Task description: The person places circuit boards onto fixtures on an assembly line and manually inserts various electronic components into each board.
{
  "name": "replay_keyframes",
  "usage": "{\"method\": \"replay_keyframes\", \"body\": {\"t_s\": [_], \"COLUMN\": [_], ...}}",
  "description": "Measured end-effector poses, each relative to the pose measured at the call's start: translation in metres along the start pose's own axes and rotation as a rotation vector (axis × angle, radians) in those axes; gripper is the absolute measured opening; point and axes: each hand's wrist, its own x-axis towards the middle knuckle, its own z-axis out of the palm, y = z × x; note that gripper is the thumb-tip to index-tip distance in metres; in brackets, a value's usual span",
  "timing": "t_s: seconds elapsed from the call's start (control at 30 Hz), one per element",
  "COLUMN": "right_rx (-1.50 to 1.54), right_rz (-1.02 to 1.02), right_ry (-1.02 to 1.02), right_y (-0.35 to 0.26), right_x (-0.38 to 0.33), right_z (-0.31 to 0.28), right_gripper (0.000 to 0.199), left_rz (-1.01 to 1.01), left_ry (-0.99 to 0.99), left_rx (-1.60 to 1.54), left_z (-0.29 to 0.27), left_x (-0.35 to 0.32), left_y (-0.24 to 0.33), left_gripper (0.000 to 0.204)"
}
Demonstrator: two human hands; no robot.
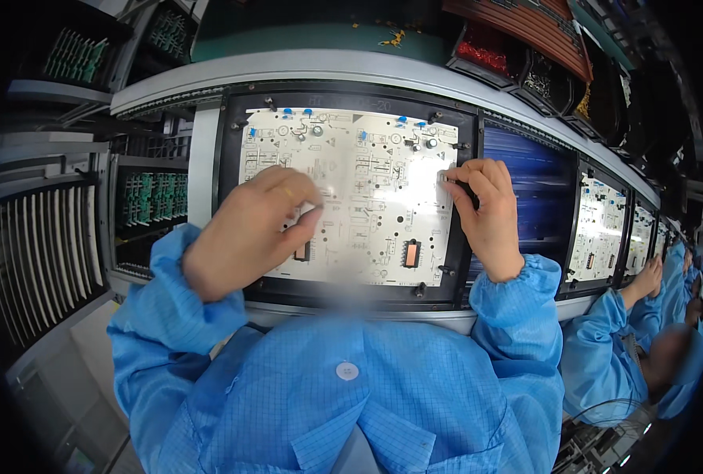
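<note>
A white circuit board [339,197] sits in a black carrier frame [229,189] in front of me. Blue disc-shaped parts [402,120], round capacitors [431,144] and a dark chip with an orange top [412,253] stand on it. My left hand [260,225] hovers over the board's left half, fingers curled and thumb close to the index finger; it is slightly blurred. At the board's right edge, my right hand [487,209] pinches thumb and index finger together. Whatever either hand holds is too small or hidden to make out.
Black bins [481,55] of small red, silvery and yellow parts stand at the far right. More boards in carriers [598,225] line the rail to the right, where a co-worker's hands [646,278] work. Racks of green boards [154,197] stand at left.
</note>
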Motion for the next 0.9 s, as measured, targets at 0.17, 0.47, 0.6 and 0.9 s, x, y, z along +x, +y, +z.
{"method": "replay_keyframes", "body": {"t_s": [0.17,0.47,0.6,0.9], "right_rx": [-0.014,-0.07,0.035,-0.491], "right_rz": [0.025,0.043,0.081,0.002], "right_ry": [0.003,-0.007,0.008,0.289], "right_y": [-0.001,-0.007,-0.002,0.127], "right_x": [0.002,0.003,0.002,0.101], "right_z": [0.003,0.004,-0.004,-0.064], "right_gripper": [0.012,0.014,0.02,0.021], "left_rz": [-0.115,-0.207,-0.275,-0.076], "left_ry": [0.011,0.064,0.051,0.114], "left_rx": [0.053,-0.017,-0.04,0.094], "left_z": [-0.013,-0.016,-0.022,-0.024], "left_x": [-0.016,-0.021,-0.02,0.015], "left_y": [-0.004,-0.016,-0.021,-0.045], "left_gripper": [0.015,0.016,0.017,0.017]}}
